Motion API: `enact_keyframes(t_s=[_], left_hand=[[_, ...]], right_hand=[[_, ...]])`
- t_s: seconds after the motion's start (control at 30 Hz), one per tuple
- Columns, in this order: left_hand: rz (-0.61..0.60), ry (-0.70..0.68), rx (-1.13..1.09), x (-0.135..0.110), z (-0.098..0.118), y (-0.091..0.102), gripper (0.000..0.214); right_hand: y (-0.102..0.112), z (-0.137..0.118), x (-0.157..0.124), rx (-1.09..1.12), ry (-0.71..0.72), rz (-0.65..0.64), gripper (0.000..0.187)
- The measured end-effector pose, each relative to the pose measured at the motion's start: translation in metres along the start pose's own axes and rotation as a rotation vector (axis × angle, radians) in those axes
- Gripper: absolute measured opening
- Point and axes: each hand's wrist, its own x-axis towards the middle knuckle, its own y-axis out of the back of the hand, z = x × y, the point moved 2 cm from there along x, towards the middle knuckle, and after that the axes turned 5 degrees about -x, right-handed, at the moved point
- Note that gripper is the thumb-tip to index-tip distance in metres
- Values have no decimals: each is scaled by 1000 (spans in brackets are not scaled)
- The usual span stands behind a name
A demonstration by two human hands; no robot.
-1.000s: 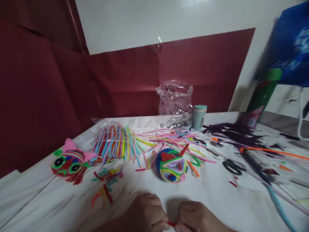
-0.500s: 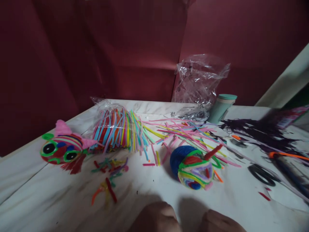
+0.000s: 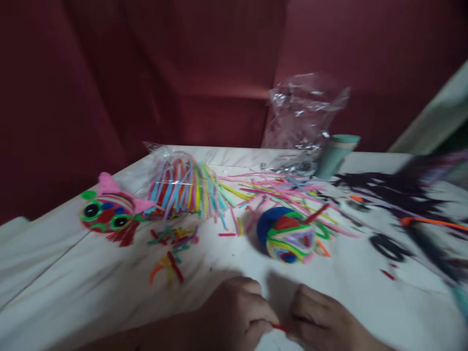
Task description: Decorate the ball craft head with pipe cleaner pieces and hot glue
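Toward the near edge of the desk, the left hand and right hand curled inward, knuckles up, pinching a red strip between them.

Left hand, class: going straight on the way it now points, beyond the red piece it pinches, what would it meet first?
Most likely the right hand, at the other end of the short red piece, though blur leaves the depth unclear.
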Motion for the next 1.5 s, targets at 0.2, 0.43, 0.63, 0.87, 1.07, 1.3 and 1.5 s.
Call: enact_keyframes(t_s=[0.2,0.43,0.63,0.87,1.07,1.3,1.5], left_hand=[[1,-108,46,5,1,12,14],[109,14,169,12,-17,15,18],[25,343,241,20,-22,53,14],[232,615,478,-1,-34,120,19],[372,647,598,-19,-46,139,25],[420,539,629,-10,-25,136,28],[321,520,482,10,-24,129,23]], right_hand=[[13,-4,20,253,-199,-106,29],[5,6,9,209,-324,-75,17],[7,3,9,248,-316,-54,10],[7,3,8,228,-291,-62,10],[6,2,8,218,-273,-60,13],[2,1,6,215,-274,-65,15],[1,1,5,195,-259,-66,17]])
